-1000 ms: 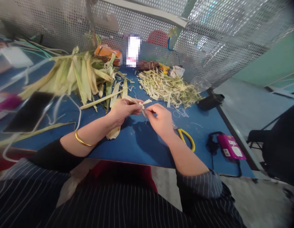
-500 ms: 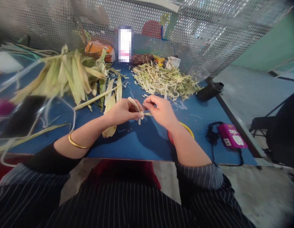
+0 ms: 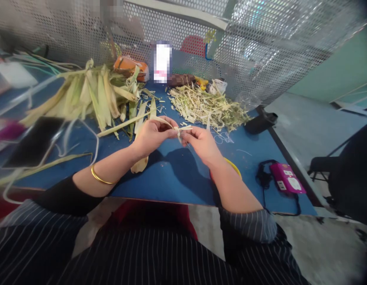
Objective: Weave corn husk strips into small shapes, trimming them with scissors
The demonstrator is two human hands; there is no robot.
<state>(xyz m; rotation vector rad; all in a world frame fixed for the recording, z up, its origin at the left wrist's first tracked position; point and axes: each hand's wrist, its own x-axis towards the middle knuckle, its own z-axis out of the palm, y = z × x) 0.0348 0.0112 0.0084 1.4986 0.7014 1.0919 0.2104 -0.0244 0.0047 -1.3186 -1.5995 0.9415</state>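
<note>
Over the blue table [image 3: 177, 184], a small knotted piece of pale corn husk [image 3: 183, 128] is between my two hands. My left hand [image 3: 155, 133] pinches it at the left, with a husk strip lying across the fingers. From the other side, the thumb and fingertips of my right hand [image 3: 198, 142] are closed on its lower right end. A thin thread seems to hang near the right fingertips, too fine to follow. Under my left wrist lies a broad husk leaf [image 3: 139, 165], partly covered.
Corn husks [image 3: 96, 97] are heaped at the left, shredded husk [image 3: 205, 105] at the back. A dark phone or tablet [image 3: 35, 141] lies left. Right are a black cylinder [image 3: 260, 122] and a purple power socket [image 3: 287, 178] with its cord. A perforated metal screen [image 3: 183, 23] stands behind.
My hands have turned the husk piece, so its strips now point up and right. The right fingers have moved from above it to its lower right. The view has tilted slightly.
</note>
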